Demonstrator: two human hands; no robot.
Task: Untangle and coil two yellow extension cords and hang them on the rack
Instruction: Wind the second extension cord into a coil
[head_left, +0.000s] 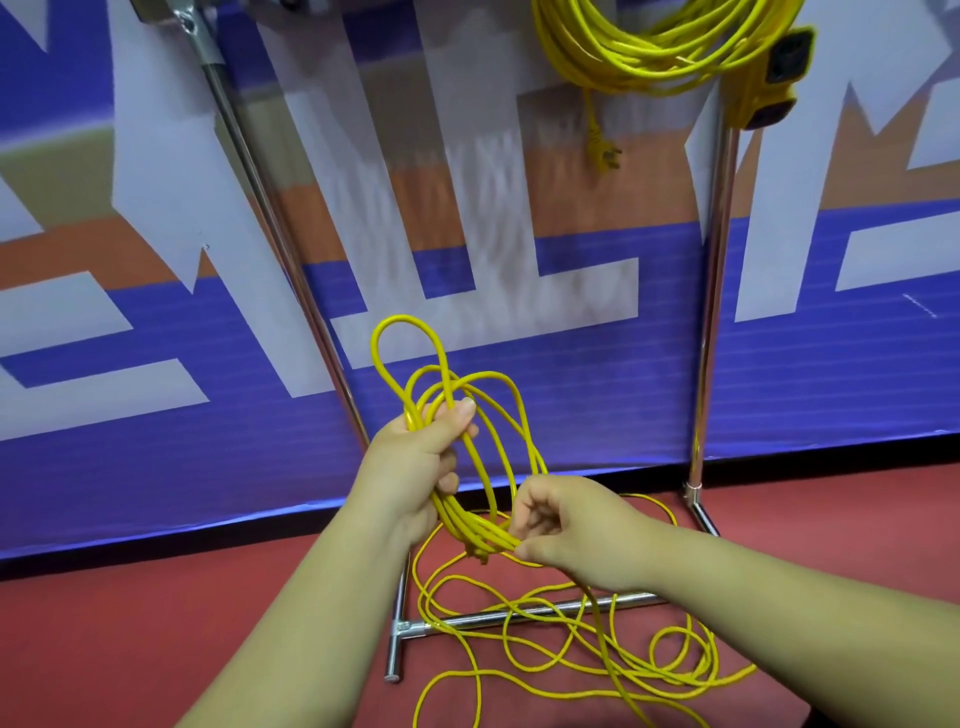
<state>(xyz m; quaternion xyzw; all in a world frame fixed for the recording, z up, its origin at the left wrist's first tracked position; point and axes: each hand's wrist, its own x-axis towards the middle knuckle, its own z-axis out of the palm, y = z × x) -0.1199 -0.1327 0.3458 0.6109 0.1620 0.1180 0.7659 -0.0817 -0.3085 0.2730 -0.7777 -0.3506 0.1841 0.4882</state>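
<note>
The left hand is closed around the top of a small bunch of loops of thin yellow plastic extension cord. Its thumb lies over the strands so the loops cannot slip apart. Just below and to the right of it, the right hand pinches the bottom of the same loops with its thumb and curled fingers. It looks like this hand feeds the cord in, one new loop at a time.

Below both hands, the rest of this cord lies in a loose, messy pile on the red floor. That part is not coiled yet, so I think the job is a bit over halfway done.

High above the hands, the other yellow cord, a fat neat coil, already hangs on the shiny metal rack. Its plug dangles down under it.
</note>
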